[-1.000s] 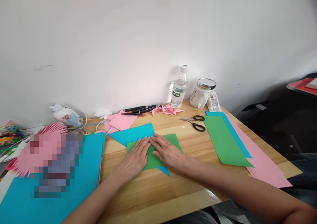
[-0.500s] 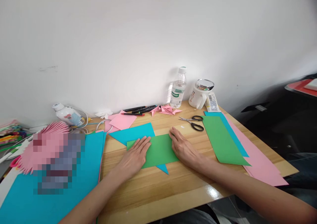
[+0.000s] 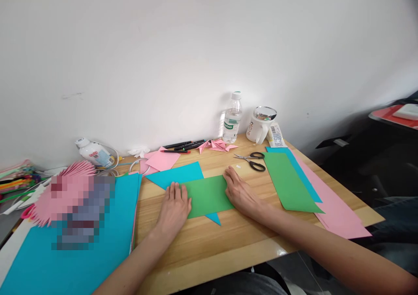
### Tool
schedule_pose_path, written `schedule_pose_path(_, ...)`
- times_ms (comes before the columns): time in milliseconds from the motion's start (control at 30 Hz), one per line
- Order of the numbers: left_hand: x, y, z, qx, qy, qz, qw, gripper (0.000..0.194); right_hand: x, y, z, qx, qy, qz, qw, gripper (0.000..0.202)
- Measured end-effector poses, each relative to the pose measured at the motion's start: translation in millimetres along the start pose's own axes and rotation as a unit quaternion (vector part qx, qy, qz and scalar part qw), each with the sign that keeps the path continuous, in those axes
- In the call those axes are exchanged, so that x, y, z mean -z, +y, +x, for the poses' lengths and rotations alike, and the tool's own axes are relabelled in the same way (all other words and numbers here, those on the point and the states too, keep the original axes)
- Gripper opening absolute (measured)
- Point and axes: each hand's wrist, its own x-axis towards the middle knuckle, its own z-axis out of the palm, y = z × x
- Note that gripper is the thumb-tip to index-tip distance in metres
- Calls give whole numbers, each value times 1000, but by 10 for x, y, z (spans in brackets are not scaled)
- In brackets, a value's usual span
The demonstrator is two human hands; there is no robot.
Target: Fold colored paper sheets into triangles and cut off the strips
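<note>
A green sheet of paper (image 3: pixel 209 195) lies flat on the wooden table, partly over a blue sheet (image 3: pixel 183 173) whose corners stick out behind and in front. My left hand (image 3: pixel 175 206) lies palm down over the green sheet's left end, its fingers stretched out and pointing away from me. At the right end, my right hand (image 3: pixel 240 190) rests on the edge, fingers extended towards the far corner and slightly bent. The right thumb is hidden. To the right of that hand, black-handled scissors (image 3: pixel 254 160) lie with their blades slightly apart.
Green sheets (image 3: pixel 289 182) overlap pink paper (image 3: pixel 342 208) at the right. Folded pink paper (image 3: pixel 218 145), pens (image 3: pixel 187 145), a water bottle (image 3: pixel 232 121) and a white mug (image 3: pixel 259 127) line the wall. A blue stack (image 3: pixel 107 225) and a pleated pink fan (image 3: pixel 62 195) are at left.
My left hand has slid left towards the end of the green sheet, uncovering more of it. My right hand stays at the right edge. The view has shifted slightly.
</note>
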Motion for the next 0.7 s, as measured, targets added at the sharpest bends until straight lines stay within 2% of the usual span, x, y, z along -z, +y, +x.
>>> schedule_pose_path(167,28,-17,-29,70,30,-8,997,45,51,-33,26,-20,-13,15,1000,39)
schedule_pose_path(333,-22,-43,-68,89,62,7,994,49,57,-46,46,-24,-13,19,999,35)
schedule_pose_path(467,7,-69,-71,78,47,20,996,52,26,-27,42,-23,-8,17,1000,35)
schedule_pose_path(600,57,-273,-69,43,18,-8,999,40,52,34,-6,6,-4,13,1000,44)
schedule_pose_path(700,85,-540,-18,25,29,-36,999,55,119,114,-76,40,-12,-7,999,46)
